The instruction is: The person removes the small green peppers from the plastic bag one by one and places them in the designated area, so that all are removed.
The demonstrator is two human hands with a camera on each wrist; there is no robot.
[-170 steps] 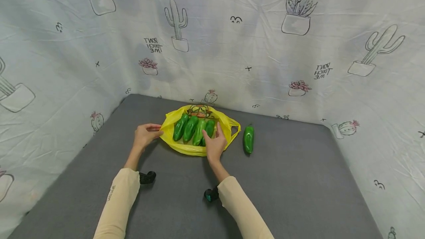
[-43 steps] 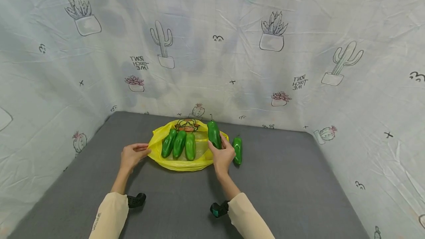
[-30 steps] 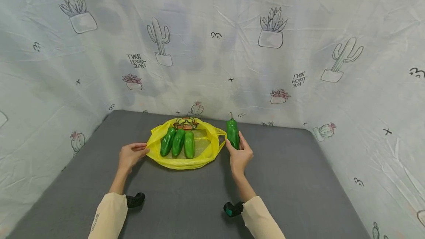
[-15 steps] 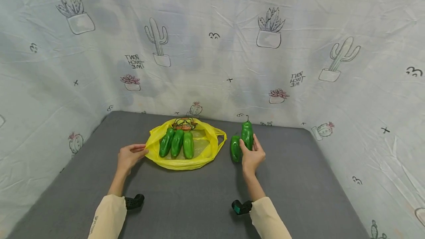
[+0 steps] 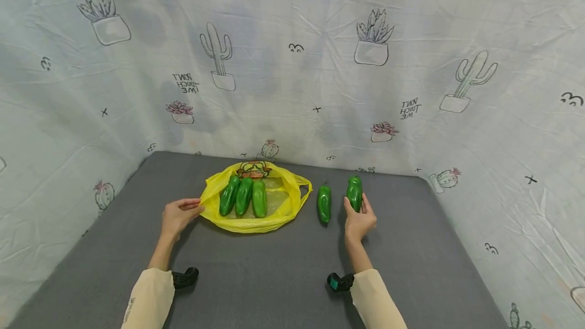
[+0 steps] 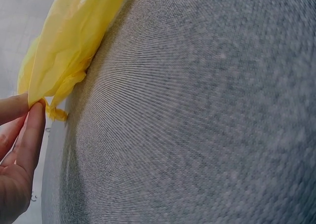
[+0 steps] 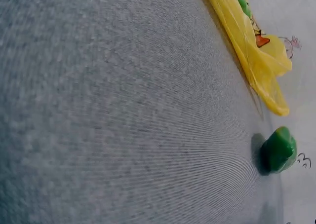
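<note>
A yellow plastic bag point(image 5: 256, 225) lies with its mouth wide, showing three green peppers point(image 5: 244, 197) side by side inside. My left hand point(image 5: 179, 217) pinches the bag's left rim between thumb and fingertips; the left wrist view shows this pinch on the yellow film point(image 6: 74, 41) close up. To the right of the bag, one green pepper point(image 5: 324, 204) lies on the table. Farther right, my right hand point(image 5: 360, 223) grips another green pepper point(image 5: 354, 193) around its lower part, low over or on the table; which cannot be told. The right wrist view leaves out the right hand.
A grey cloth-covered table point(image 5: 265, 278) runs back to a pale curtain point(image 5: 283, 90) printed with cacti. The bag's right handle loop point(image 5: 303, 189) spreads toward the lying pepper. Black wrist cameras point(image 5: 340, 282) stick out from both sleeves.
My right hand has lifted a pepper out of the bag, carried it right past the lying pepper, and lowered it. My left hand keeps its pinch on the bag. The head view has shifted.
</note>
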